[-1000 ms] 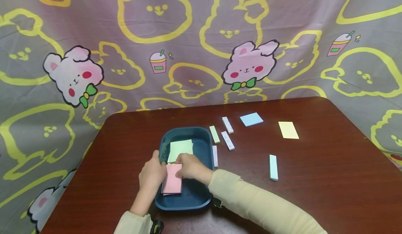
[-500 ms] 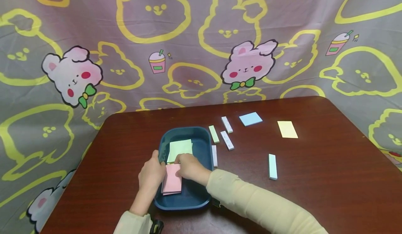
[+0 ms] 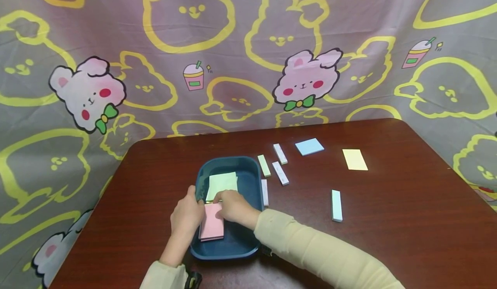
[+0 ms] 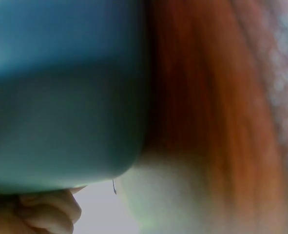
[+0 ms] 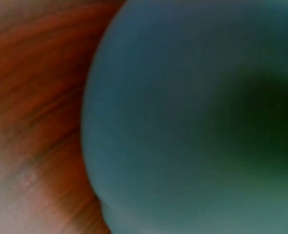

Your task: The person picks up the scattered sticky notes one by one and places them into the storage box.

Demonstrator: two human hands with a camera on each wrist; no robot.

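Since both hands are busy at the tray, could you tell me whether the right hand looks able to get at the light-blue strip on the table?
Probably yes: the light-blue strip lies alone on bare table, with nothing between it and the right hand.

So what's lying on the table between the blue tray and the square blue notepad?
In the head view, three narrow pads lie between the tray and the blue notepad: a green strip and two white strips.

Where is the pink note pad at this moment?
In the head view, the pink note pad lies in the blue tray, between both hands, just nearer than the green pad.
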